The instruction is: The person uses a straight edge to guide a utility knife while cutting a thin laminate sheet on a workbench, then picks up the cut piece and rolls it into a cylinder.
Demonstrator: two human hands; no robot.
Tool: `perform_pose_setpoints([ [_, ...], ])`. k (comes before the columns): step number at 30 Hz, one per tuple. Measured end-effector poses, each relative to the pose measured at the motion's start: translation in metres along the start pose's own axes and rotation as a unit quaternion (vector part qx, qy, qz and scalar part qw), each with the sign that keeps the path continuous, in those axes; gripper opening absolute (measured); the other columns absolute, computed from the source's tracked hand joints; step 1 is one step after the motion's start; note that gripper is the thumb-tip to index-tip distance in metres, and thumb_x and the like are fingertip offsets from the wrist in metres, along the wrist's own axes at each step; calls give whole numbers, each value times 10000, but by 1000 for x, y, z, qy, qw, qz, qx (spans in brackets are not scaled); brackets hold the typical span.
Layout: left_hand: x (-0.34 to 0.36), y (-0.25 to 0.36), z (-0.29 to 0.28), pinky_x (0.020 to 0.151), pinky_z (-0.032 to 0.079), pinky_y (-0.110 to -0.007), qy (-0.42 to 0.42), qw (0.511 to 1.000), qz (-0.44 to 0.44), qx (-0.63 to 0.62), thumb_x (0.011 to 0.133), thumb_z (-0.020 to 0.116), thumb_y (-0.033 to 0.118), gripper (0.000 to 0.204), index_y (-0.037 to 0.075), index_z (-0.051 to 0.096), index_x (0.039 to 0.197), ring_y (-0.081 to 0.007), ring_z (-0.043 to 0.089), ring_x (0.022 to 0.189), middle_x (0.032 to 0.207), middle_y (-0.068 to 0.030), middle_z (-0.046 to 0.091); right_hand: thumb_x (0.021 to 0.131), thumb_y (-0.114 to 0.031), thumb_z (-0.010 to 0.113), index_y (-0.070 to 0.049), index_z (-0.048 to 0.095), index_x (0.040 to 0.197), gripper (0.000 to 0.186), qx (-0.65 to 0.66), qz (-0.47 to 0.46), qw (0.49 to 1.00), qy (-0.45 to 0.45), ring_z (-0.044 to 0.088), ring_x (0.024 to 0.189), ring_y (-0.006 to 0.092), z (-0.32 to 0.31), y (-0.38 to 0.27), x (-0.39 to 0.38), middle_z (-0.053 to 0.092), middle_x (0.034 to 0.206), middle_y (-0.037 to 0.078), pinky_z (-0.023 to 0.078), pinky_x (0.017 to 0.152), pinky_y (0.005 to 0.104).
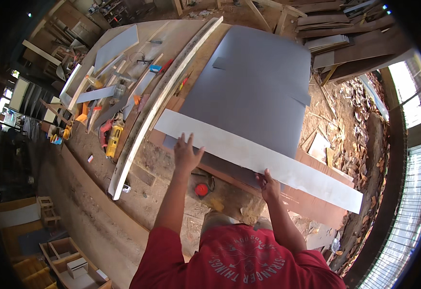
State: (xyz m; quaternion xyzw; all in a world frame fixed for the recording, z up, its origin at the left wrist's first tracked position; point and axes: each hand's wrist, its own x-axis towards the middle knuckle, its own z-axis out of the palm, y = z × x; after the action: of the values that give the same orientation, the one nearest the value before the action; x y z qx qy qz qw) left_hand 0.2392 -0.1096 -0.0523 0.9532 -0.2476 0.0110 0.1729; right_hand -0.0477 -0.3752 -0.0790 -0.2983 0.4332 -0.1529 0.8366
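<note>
two bare hands rest on one long white strip (pixel 258 156), which lies slantwise across the bench (pixel 148 168), from upper left down to lower right, on top of a big grey sheet (pixel 253 82) and a brown board (pixel 311 202).

starting at the left: a yellow power tool (pixel 114 137) lies among offcuts and small tools, well apart from the hands. next to it a long pale curved batten (pixel 157 101) runs up the bench, its lower end near the bench edge. a red round thing (pixel 201 189) sits on the bench just below the strip, between the two forearms.

the left hand (pixel 186 154) is spread wide, fingers splayed, palm flat down at the strip's near edge; it presses and grips nothing. the right hand (pixel 268 185) sits further right at the same near edge, fingers curled over or against it; whether it pinches the edge or only pushes, i cannot tell.

judging by its look, the strip is thin laminate or ply: light, but long enough to sag and whip at the free ends if lifted from the middle. its face looks smooth, so likely slippery on the grey sheet beneath, and a flat palm may slide it easily. edges and corners would chip or crack if bent sharply. best held with hands spread well apart along the long edges, or slid flat.

further right, wood scraps (pixel 359 125) litter the ground.
</note>
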Motion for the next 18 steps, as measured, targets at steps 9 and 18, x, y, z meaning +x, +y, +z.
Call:
perform_pose_setpoints([
  [9,23,0,27,1259,309,-666,-62,998,-22,-2,945,733,539,834,116,490,1622,-562,337,1550,1650,-332,411,1090,-552,619,92,702,1049,651,-244,153,955,66,776,730,271,27,-13,5,762,828,193,640,630,382],
  [18,11,-13,16,1264,273,-691,-5,999,3,-48,967,710,556,866,28,462,1607,-538,329,1561,1661,-351,360,1052,-239,730,71,697,1065,312,-477,-41,876,-56,737,580,188,122,52,-10,774,772,168,569,502,290],
])
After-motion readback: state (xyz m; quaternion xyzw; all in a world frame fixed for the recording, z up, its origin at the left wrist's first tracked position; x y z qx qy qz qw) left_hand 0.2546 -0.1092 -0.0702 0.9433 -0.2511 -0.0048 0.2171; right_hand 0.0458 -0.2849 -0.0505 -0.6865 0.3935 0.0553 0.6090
